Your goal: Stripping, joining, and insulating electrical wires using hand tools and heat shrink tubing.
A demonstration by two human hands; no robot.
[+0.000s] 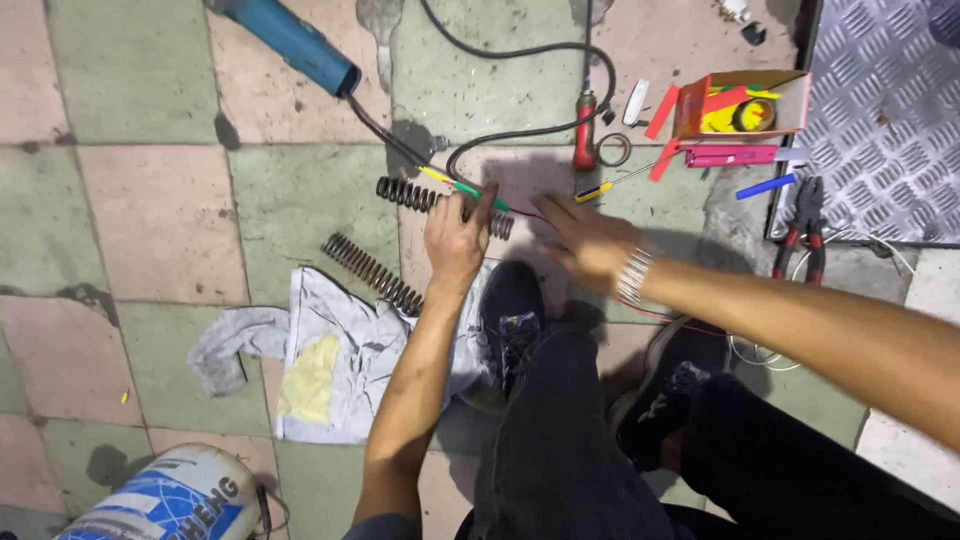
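My left hand rests on a dark coil spring lying on the tiled floor, fingers spread over its right half. My right hand, with a metal band on the wrist, reaches flat across the floor just right of the spring, fingers pointing left; I cannot tell if it holds anything. A second coil spring lies lower left, its end by a grey rag. Thin green-and-yellow tools lie at my left fingertips.
A blue power tool with black cable lies at the top. A red-handled screwdriver, an orange cardboard box of small parts, red pliers and a metal tread plate are at the right. A white-blue cylinder stands bottom left.
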